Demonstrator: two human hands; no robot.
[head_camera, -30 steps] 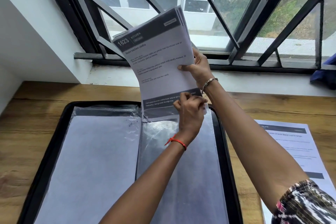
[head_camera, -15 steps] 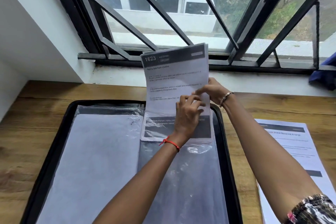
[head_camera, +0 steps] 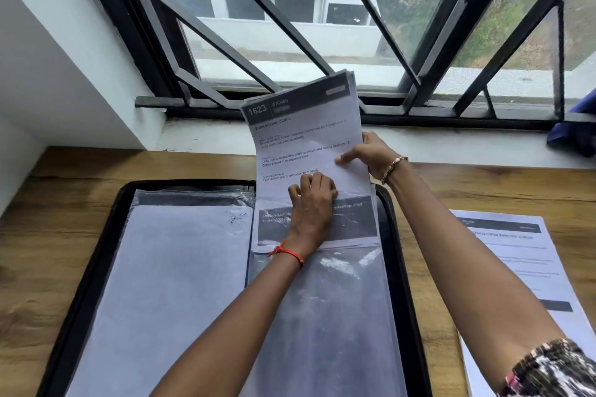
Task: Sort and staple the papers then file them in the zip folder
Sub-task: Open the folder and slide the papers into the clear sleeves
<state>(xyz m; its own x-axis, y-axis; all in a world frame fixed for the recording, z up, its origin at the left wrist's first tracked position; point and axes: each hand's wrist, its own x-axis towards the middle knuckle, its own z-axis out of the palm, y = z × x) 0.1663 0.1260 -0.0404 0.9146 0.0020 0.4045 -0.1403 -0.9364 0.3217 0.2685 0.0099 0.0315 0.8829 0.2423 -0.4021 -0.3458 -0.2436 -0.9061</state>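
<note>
A black zip folder (head_camera: 96, 267) lies open on the wooden table, its clear plastic sleeves facing up. A stapled set of papers (head_camera: 300, 138) headed "1623 KITCHEN" stands with its lower end inside the right-hand sleeve (head_camera: 338, 316) and its upper half sticking out towards the window. My left hand (head_camera: 312, 203) grips the sleeve's top edge at the papers, fingers curled. My right hand (head_camera: 367, 155) pinches the papers' right edge, thumb on the front. The left-hand sleeve (head_camera: 180, 284) holds white sheets.
Another printed set of papers (head_camera: 516, 267) lies on the table to the right of the folder. A white sill and a black window grille (head_camera: 290, 26) stand close behind. A blue cloth (head_camera: 574, 135) rests on the sill at far right. A white wall closes the left side.
The papers have come down from in front of the window and slid deeper into the right-hand sleeve. Both hands have moved lower with them.
</note>
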